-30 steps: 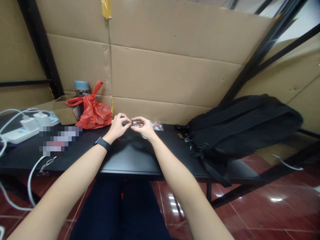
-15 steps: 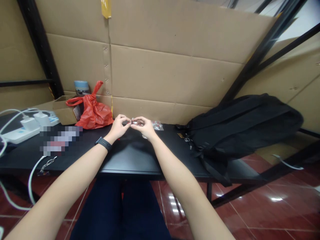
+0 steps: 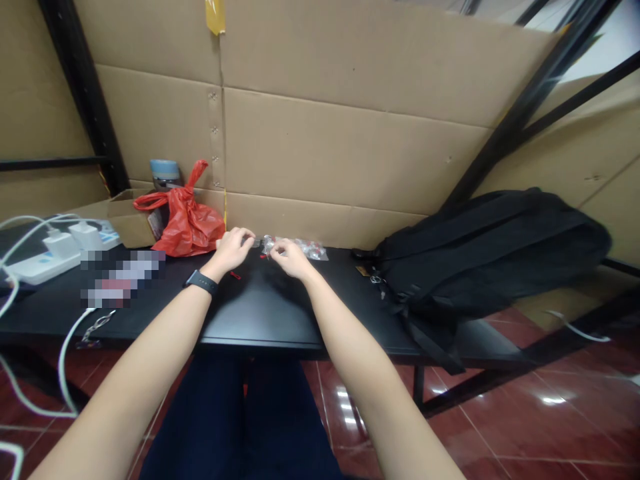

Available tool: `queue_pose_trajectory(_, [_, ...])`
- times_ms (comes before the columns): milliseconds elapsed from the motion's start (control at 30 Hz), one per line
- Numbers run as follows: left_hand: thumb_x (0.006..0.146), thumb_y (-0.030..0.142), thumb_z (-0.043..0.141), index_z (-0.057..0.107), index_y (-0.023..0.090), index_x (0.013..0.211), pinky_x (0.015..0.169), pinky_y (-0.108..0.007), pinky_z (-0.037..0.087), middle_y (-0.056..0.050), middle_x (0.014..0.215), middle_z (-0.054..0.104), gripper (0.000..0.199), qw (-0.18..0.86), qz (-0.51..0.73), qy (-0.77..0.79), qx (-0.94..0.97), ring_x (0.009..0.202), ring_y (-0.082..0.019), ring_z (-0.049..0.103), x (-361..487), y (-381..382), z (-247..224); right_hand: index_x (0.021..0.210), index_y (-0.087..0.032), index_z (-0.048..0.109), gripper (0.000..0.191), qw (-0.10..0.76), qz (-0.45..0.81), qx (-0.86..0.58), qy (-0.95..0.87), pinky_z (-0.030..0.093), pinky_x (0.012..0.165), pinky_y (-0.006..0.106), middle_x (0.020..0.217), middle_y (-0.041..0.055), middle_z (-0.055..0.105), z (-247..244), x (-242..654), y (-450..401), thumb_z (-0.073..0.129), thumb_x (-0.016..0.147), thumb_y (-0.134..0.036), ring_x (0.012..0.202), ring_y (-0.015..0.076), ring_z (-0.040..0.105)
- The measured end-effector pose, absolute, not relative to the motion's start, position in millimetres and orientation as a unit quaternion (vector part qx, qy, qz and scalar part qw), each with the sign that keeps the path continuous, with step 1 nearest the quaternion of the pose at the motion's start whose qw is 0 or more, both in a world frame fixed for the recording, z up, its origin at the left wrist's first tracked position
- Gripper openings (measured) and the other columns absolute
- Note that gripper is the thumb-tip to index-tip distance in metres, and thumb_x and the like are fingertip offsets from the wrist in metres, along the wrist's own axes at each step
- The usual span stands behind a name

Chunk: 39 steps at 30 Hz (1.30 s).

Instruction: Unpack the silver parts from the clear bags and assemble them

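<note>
Looking down through the head view: find both hands parted over the far middle of the black table (image 3: 265, 313), no longer meeting fingertip to fingertip as a second ago. Note left hand (image 3: 234, 250) loosely curled, thumb and forefinger apart, with nothing visible in the gap. Note right hand (image 3: 291, 259) with thumb and forefinger bent almost together, just right of a small red piece (image 3: 263, 256); cannot tell if pinching that or only near. See clear packets (image 3: 314, 250) with red bits on the far side of right hand, along the foot of the cardboard wall (image 3: 320, 147), more exposed than earlier. Mark also a red scrap (image 3: 235, 275) on the near side of left hand, and a tied red bag (image 3: 187, 223) farther left. Judge the two-handed hold as ended, with any handling probably down to right hand alone.
</note>
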State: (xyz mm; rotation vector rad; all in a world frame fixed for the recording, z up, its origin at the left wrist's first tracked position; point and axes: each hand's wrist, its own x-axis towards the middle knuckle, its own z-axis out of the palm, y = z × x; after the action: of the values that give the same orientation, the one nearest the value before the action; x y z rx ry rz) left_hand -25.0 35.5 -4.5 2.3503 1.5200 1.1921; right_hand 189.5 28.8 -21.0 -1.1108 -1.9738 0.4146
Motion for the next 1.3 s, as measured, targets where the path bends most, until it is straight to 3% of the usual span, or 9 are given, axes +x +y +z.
queue_pose_trajectory(167, [0.071,0.052,0.071,0.077,0.026,0.084,0.083,-0.029,0.050,-0.003,0.091,0.077,0.030,0.190,0.189,0.446,0.854,0.088,-0.022,0.068,-77,52,-4,0.065,-0.018,0.065,0.014,0.357,0.086,-0.484,-0.794,0.045,0.091,0.032,0.092,0.0055,0.063,-19,199,28,0.065,0.077,-0.013,0.094,0.0205,0.061])
queue_pose_trajectory(300, [0.057,0.049,0.079,0.080,0.028,0.080,0.075,-0.026,0.051,-0.001,0.088,0.078,0.031,0.217,0.145,0.418,0.870,0.083,-0.021,0.070,-90,53,-9,0.068,-0.018,0.067,0.015,0.331,0.103,-0.484,-0.803,0.046,0.087,0.031,0.087,0.0047,0.066,-18,200,26,0.063,0.081,-0.014,0.090,0.0200,0.063])
queue_pose_trajectory(433, [0.064,0.046,0.073,0.077,0.027,0.074,0.072,-0.025,0.049,-0.001,0.082,0.077,0.022,0.199,0.126,0.425,0.874,0.077,-0.020,0.069,-79,50,-12,0.083,-0.018,0.071,0.007,0.290,0.130,-0.510,-0.799,0.048,0.082,0.031,0.088,0.0052,0.071,-17,209,27,0.069,0.083,-0.025,0.081,0.0192,0.066])
queue_pose_trajectory(567, [0.070,0.042,0.069,0.073,0.026,0.076,0.072,-0.026,0.047,-0.001,0.086,0.077,0.017,0.147,0.162,0.445,0.868,0.078,-0.019,0.069,-68,47,-14,0.091,-0.018,0.070,0.038,0.213,0.137,-0.587,-0.769,0.051,0.079,0.032,0.096,0.0087,0.072,-20,230,30,0.089,0.060,-0.027,0.087,0.0238,0.068])
queue_pose_trajectory(767, [0.076,0.040,0.068,0.072,0.024,0.081,0.079,-0.028,0.049,-0.001,0.086,0.076,0.017,0.153,0.261,0.421,0.855,0.084,-0.019,0.070,-46,42,-19,0.088,-0.019,0.066,0.035,0.195,0.223,-0.631,-0.717,0.050,0.064,0.028,0.074,0.0013,0.069,-22,241,35,0.089,0.061,-0.023,0.063,0.0167,0.065])
queue_pose_trajectory(1167, [0.081,0.038,0.067,0.076,0.026,0.090,0.088,-0.034,0.043,0.000,0.094,0.078,0.017,0.094,0.291,0.476,0.825,0.096,-0.023,0.070,-33,34,-17,0.105,-0.017,0.074,0.045,0.112,0.191,-0.582,-0.782,0.050,0.083,0.025,0.105,0.0067,0.076,-14,240,29,0.087,0.062,-0.020,0.094,0.0204,0.070])
queue_pose_trajectory(1300, [0.085,0.039,0.064,0.077,0.027,0.089,0.090,-0.037,0.040,-0.002,0.096,0.079,0.018,0.066,0.283,0.488,0.823,0.099,-0.026,0.069,-32,32,-17,0.099,-0.018,0.076,0.037,0.090,0.181,-0.586,-0.785,0.051,0.080,0.025,0.104,0.0063,0.076,-10,238,25,0.084,0.062,-0.016,0.091,0.0207,0.070])
